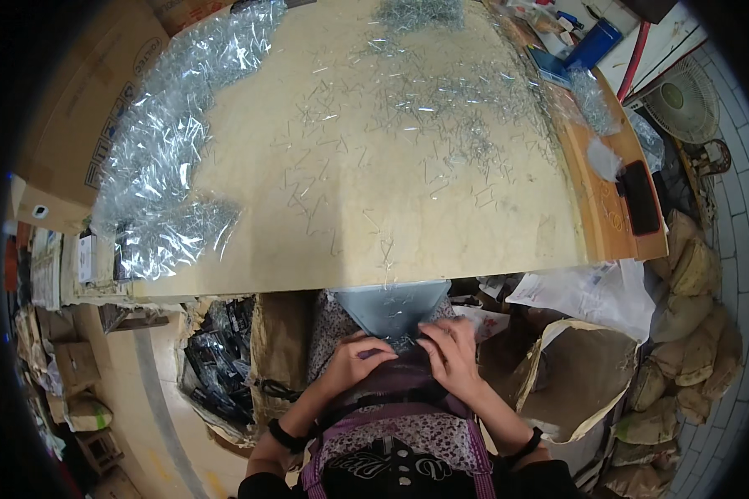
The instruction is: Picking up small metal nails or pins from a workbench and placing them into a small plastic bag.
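Observation:
Low over my lap, just in front of the table's near edge, my left hand (pixel 356 363) and my right hand (pixel 451 353) work close together. Both have fingers bent in a pinch. Between the fingertips glints something small, clear or metallic (pixel 404 342); I cannot make out exactly what it is. A grey-blue tray-like sheet (pixel 394 309) slopes from under the table edge down to my hands. Thin bent wire pieces (pixel 386 249) lie at the edge above it, and many more wire pieces (pixel 449 104) are scattered over the pale tabletop (pixel 266 191).
Shiny clear plastic packets (pixel 162 141) are heaped along the table's left side. A phone (pixel 641 197) lies on the right ledge. Below stand a box of dark packets (pixel 218 362) at left and an open sack (pixel 578 378) at right. Filled sacks (pixel 682 333) line the floor.

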